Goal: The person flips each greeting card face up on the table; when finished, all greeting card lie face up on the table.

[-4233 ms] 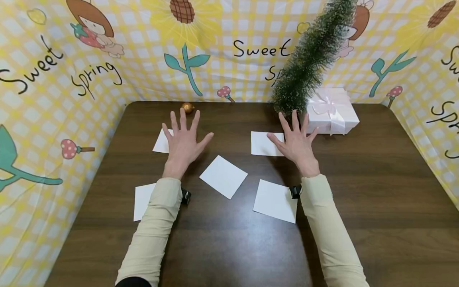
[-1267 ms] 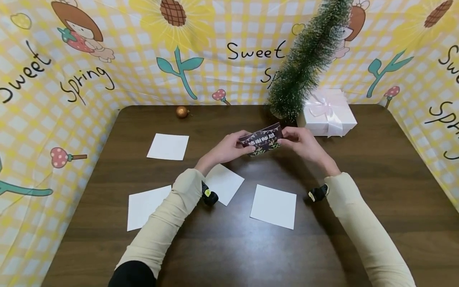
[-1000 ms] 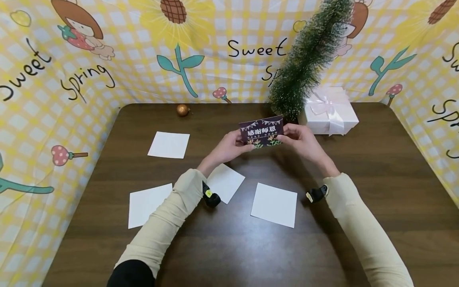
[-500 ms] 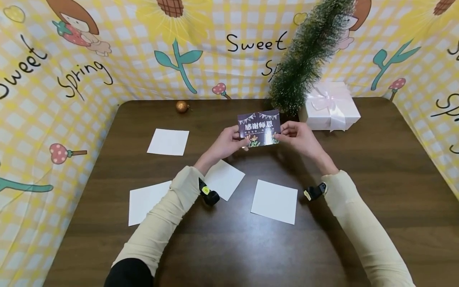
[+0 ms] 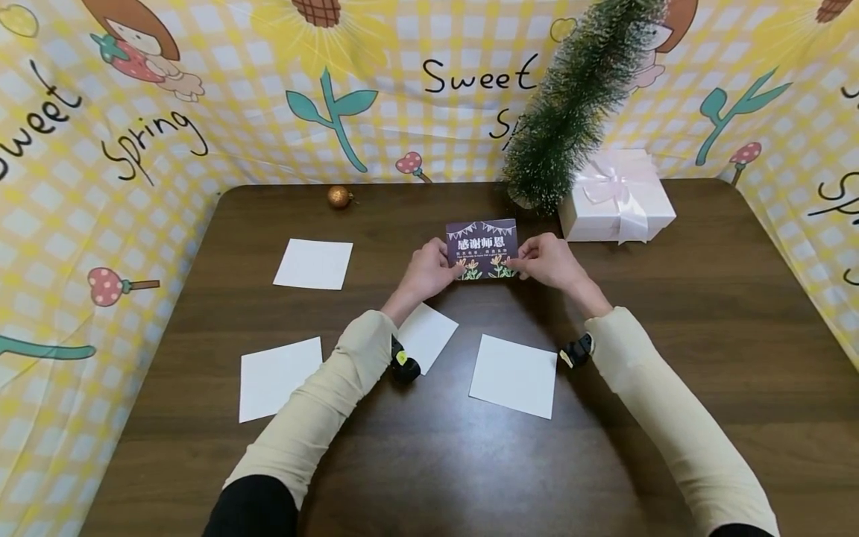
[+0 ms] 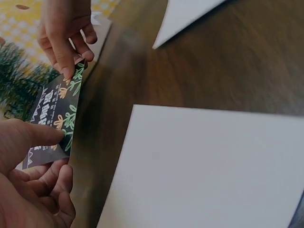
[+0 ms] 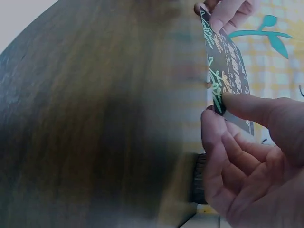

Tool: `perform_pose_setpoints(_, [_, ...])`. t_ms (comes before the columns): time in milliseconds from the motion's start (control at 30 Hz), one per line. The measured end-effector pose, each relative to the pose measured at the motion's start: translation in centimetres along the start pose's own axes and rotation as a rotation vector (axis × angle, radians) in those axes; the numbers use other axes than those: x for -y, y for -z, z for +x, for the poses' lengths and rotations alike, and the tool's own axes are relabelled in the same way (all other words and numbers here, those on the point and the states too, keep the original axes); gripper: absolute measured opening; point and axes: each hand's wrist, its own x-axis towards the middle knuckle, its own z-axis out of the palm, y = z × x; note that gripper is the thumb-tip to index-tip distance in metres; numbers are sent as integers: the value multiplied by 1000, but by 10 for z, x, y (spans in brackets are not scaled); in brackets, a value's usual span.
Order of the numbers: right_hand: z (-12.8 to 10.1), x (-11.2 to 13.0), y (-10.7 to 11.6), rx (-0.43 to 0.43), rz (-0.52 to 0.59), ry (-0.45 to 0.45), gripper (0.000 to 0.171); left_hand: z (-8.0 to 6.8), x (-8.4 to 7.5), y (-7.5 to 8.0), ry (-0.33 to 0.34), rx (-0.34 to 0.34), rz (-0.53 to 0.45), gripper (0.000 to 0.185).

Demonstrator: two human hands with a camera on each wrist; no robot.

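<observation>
Both hands pinch a dark printed card (image 5: 482, 248) at mid-frame above the bench (image 5: 705, 313): the left hand (image 5: 429, 270) at its lower left corner, the right hand (image 5: 546, 261) at its lower right. Behind it stand a small green tree (image 5: 570, 112) and a white gift box (image 5: 617, 195). White paper squares (image 5: 513, 375) lie below and left; a gold bauble (image 5: 338, 196) sits upper left.

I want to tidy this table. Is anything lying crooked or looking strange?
The small green tree at the far edge leans strongly to the right, over the white gift box. The white paper near the left sleeve lies turned at an angle to the table edge.
</observation>
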Motion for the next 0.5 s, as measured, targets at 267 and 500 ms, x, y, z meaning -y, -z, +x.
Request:
perform_pose_setpoints(267, [8,-1,-6,60,-102,-34,26,0,0,-4,20,-4,123,26])
perform_pose_setpoints(500, [13,-1,-7,91,-204,-59,27,5,0,-6,4,-8,274,39])
